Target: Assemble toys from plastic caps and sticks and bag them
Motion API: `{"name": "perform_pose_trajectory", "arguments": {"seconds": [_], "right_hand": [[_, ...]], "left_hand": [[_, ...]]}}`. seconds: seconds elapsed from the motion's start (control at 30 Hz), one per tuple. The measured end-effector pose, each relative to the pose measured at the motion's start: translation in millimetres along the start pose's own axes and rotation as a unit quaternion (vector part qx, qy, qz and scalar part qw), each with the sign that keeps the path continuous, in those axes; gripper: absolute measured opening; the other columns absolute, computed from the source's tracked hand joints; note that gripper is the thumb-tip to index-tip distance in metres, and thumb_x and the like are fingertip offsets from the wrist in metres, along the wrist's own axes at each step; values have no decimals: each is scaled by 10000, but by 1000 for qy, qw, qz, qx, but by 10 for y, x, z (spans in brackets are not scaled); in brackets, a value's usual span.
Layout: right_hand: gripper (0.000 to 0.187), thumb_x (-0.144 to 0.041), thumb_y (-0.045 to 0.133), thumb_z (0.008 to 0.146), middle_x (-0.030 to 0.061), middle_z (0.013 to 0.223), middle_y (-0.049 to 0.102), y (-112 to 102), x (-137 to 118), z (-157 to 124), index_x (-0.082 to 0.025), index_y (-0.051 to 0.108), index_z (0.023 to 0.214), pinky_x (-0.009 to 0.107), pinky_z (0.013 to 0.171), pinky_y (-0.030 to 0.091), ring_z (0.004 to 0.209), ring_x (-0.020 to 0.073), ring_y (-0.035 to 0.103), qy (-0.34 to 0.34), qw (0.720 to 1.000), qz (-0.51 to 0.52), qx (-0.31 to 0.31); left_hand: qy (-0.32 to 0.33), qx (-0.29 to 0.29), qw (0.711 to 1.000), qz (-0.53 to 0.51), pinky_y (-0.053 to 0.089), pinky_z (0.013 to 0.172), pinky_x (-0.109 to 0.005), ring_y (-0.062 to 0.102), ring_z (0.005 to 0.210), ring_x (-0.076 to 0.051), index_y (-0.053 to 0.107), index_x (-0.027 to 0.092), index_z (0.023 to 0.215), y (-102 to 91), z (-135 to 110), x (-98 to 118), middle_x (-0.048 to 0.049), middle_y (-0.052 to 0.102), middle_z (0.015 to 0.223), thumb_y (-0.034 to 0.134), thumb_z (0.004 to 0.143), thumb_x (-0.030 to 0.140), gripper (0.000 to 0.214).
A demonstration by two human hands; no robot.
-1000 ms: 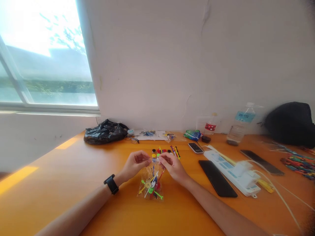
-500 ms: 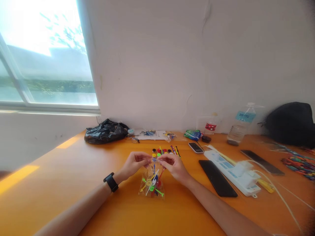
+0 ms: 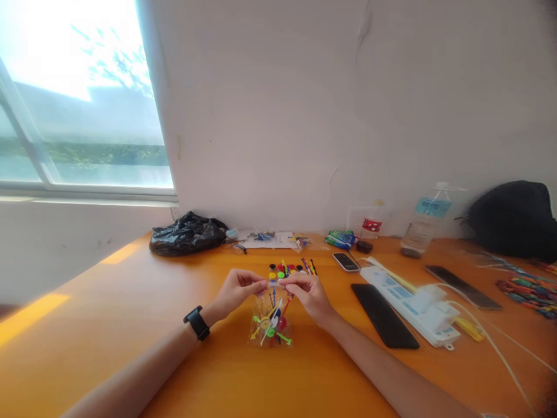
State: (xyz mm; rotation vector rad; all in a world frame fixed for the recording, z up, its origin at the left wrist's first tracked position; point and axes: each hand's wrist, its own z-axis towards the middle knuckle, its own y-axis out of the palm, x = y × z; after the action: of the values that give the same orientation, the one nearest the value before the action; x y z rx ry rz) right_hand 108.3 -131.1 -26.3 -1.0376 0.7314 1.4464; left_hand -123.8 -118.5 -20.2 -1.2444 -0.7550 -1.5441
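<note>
The left hand point(image 3: 241, 290) and right hand point(image 3: 310, 295) have fingers pinched on the clear bag point(image 3: 263, 305); below them it has shifted slightly rightward, coloured pieces point(image 3: 270, 332) still inside. Its seal is hard to see.

A black watch point(image 3: 197, 323) with a broad band point(image 3: 203, 330) circles the left wrist point(image 3: 212, 316).

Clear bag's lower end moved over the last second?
Yes, slightly. Against the white power strip, the lower end of the clear bag has shifted right, toward the strip, and a little up the picture.
</note>
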Motion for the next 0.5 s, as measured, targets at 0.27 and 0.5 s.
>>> {"name": "perform_pose_trajectory", "arguments": {"seconds": [0.27, 0.5], "right_hand": [[314, -496, 711, 896, 51, 844, 741, 56, 122, -6, -206, 799, 978, 299, 692, 527, 757, 191, 650, 24, 998, -39, -49], [310, -501, 709, 901, 39, 805, 734, 48, 147, -26, -221, 818, 976, 284, 639, 497, 684, 175, 615, 17, 997, -51, -61]], "left_hand": [[25, -16, 999, 25, 514, 673, -272, 633, 692, -158, 816, 114, 1066, 38, 13, -54, -108, 785, 869, 808, 828, 505, 458], [25, -50, 996, 71, 421, 557, -224, 537, 571, -115, 790, 112, 777, 71, -4, -22, -42, 681, 644, 752, 866, 547, 446]]}}
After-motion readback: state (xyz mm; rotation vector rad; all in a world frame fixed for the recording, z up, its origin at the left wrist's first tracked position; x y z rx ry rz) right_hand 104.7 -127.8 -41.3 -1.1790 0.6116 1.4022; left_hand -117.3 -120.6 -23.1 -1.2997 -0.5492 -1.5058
